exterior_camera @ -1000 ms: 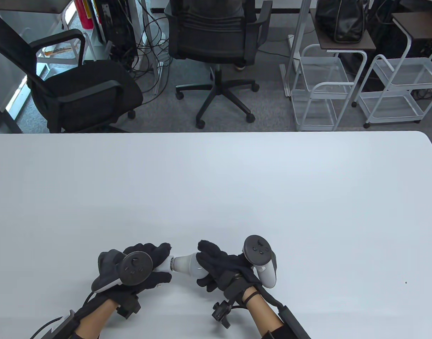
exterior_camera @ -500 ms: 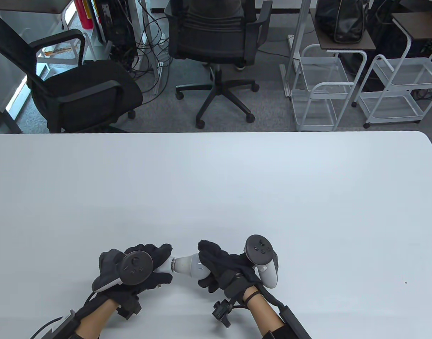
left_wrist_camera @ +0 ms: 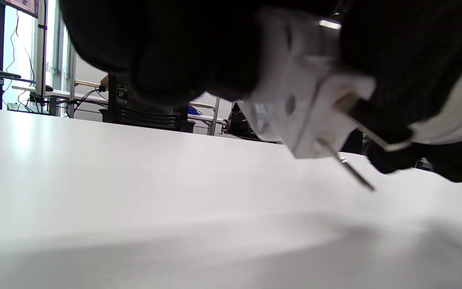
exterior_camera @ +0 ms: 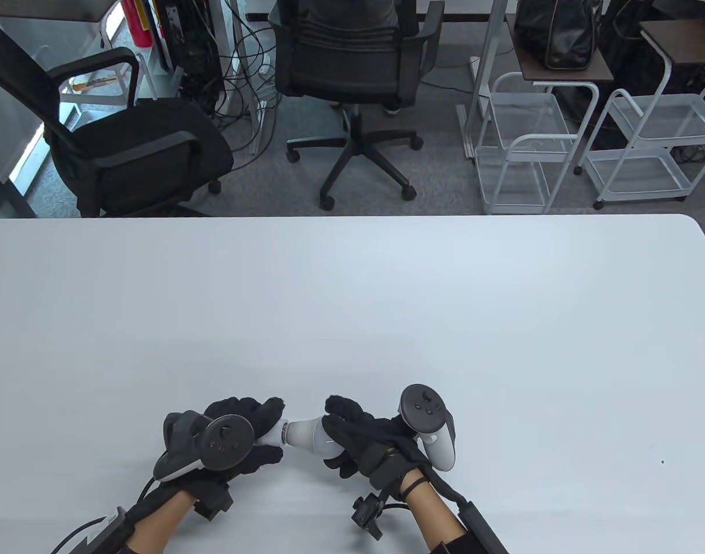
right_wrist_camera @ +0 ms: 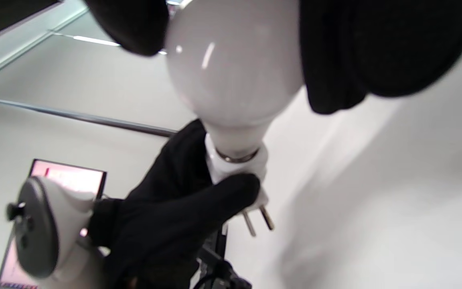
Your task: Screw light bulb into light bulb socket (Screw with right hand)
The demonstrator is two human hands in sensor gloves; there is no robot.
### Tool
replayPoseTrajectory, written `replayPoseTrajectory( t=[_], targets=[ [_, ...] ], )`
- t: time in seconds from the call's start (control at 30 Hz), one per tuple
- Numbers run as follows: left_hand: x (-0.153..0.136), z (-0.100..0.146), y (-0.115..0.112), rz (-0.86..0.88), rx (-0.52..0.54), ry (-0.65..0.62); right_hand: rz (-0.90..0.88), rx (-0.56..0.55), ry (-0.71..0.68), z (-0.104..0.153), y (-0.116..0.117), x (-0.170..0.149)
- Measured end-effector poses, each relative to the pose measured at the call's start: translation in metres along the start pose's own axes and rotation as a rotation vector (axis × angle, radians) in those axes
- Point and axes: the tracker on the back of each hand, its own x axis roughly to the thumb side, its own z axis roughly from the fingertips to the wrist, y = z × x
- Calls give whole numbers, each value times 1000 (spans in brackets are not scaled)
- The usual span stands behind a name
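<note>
1. The light bulb (exterior_camera: 311,435) lies roughly sideways above the near edge of the table (exterior_camera: 352,300), held up between both hands. Its long axis runs left-right, with the metal neck pointing at the person's left and the round end at their right.
2. The right hand (exterior_camera: 367,438) wraps its fingers around the globe, so that's a firm hold on the bulb. In the right wrist view the globe (right_wrist_camera: 231,64) fills the top, with dark gloved fingers (right_wrist_camera: 375,48) on either side.
3. The left hand (exterior_camera: 237,435) grips the light bulb socket (exterior_camera: 270,434), a small white plug-style adapter, mostly buried in the glove from above.
4. The table view barely shows the socket. The left wrist view shows its white body (left_wrist_camera: 307,96) and two metal prongs sticking out down and to the right, off the table.
5. The right wrist view shows the bulb's neck seated in the socket (right_wrist_camera: 237,168), a metal ring visible at the joint, with the left hand (right_wrist_camera: 175,216) clamped around it.
</note>
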Motion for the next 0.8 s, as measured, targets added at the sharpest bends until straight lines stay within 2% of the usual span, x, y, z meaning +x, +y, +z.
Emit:
replayPoseTrajectory(
  t=[0.1,0.17,0.33,0.47,0.57,0.8],
  targets=[
    [-3,0,0,21,0,8,140,82,-22,-3,6,8],
    [-2,1,0,-3,14,8,186,84,-25,-3,8,11],
    [5,2,1,-84,64,6,15,52,6,-3,5,9],
    [3,2,3,-81,71,11,65,41,-18,0,7,8],
    [1,2,2,20,60,11,96,89,-41,-2,10,13],
    [8,2,0,-66,86,9,22,30,-10,-1,10,14]
  ],
)
